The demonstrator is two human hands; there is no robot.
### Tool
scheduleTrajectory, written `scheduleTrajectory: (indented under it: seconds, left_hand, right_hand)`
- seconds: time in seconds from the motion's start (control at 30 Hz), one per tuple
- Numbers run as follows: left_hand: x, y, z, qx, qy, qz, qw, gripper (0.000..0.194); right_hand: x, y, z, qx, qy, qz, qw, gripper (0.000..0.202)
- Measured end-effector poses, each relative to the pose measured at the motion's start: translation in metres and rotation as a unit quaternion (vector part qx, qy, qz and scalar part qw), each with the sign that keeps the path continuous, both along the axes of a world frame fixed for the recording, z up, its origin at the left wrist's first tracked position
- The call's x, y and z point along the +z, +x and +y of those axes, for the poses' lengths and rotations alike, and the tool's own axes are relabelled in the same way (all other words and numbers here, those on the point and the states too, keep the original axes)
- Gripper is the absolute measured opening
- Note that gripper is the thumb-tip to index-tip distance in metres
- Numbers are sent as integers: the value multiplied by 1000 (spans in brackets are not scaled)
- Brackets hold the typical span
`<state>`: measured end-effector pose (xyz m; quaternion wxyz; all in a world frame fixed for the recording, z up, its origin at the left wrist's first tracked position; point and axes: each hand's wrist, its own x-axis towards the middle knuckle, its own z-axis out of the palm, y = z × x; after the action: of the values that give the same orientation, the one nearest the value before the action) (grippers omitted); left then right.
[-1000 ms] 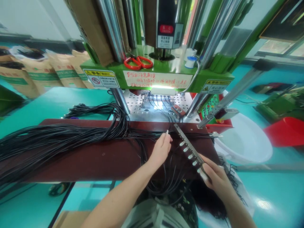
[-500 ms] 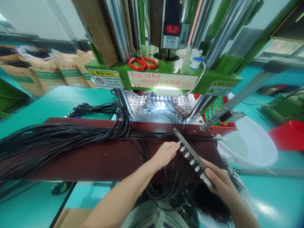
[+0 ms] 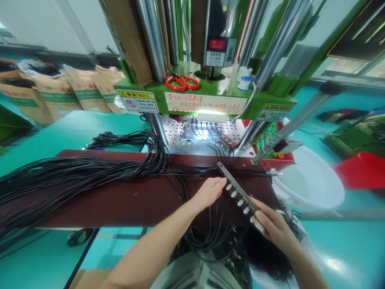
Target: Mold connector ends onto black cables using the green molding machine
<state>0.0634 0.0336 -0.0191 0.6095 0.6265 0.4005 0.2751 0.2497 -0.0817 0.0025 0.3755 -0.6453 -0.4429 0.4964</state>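
Note:
A narrow metal bar [image 3: 236, 184] lies slantwise above the brown board, with a row of silver cable connectors [image 3: 240, 202] along its near-left side. My right hand [image 3: 272, 224] is closed around the bar's lower end, thumb on top. Close to the far end, my left hand [image 3: 212, 190] is pinched at the connector row, on what looks like a cable connector mostly covered by the fingers. Thin black cables [image 3: 207, 239] hang in loops beneath the bar, toward my lap.
Thick bundles of black cable [image 3: 90, 170] cross the brown board [image 3: 120, 204]. Behind stands a green press [image 3: 261, 102] with red-handled scissors [image 3: 183, 83], a thread spool [image 3: 245, 83] and a lit plate [image 3: 203, 133] holding cables. A white tub [image 3: 327, 188] and a red bucket [image 3: 363, 170] are at right.
The view has shifted slightly. Both hands keep their hold at the metal bar, and the bar sits at nearly the same slant.

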Motion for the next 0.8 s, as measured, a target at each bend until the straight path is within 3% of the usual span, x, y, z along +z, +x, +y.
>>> scheduleTrajectory:
  seconds: [0.07, 0.13, 0.2, 0.27, 0.37, 0.53, 0.67, 0.8]
  left_hand:
    - [7, -9, -2, -15, 73, 51, 996, 48]
    - [15, -23, -5, -47, 207, 128, 969, 40]
    - [19, -38, -9, -104, 345, 214, 908, 32]
    - [20, -49, -13, -160, 423, 282, 846, 50]
    - [17, -52, -15, -182, 478, 337, 790, 61]
    - [12, -33, 4, -125, 555, 379, 729, 32]
    - [10, -16, 28, -46, 563, 418, 711, 23]
    - [6, -10, 39, -10, 553, 429, 714, 26]
  right_hand:
    - [1, 1, -7, -26, -10, 4, 1000, 52]
    - [0, 4, -18, -47, -26, 8, 999, 55]
    - [-2, 9, -29, -80, -31, 5, 996, 55]
    - [-6, 13, -37, -115, -22, -2, 993, 52]
    - [-12, 17, -41, -131, -27, -1, 991, 55]
    - [-5, 17, -25, -139, -38, -1, 990, 58]
    - [11, 16, 3, -119, 28, -15, 992, 41]
    - [12, 22, 26, -59, 83, -72, 992, 34]
